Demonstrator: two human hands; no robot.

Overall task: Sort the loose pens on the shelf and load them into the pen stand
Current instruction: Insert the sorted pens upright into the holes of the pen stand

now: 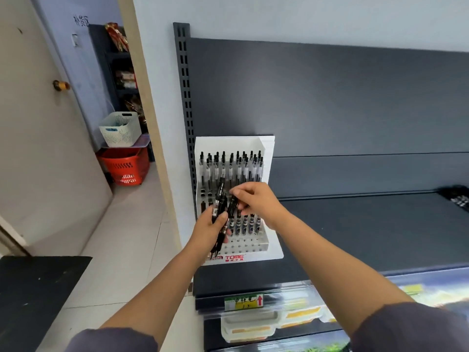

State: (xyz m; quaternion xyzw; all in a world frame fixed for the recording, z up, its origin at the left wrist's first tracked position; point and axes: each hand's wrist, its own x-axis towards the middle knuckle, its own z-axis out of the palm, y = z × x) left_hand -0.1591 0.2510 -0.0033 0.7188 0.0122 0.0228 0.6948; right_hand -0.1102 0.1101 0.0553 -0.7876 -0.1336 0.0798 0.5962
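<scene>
Several back rows of the stand [234, 144] are sitting filled; left hand [208, 226] is gripping a pen bundle [220, 199] before it, right hand [256, 201] pinching one. Front holes are waiting, with apparent loose pens [456, 198] lying far right on the shelf [355, 224].

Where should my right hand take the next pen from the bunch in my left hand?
Pinch its upper barrel, coming from the right and above. The bunch stands nearly upright, tops fanned clear above the left hand, which wraps the lower barrels. The right hand pinches one pen there.
</scene>
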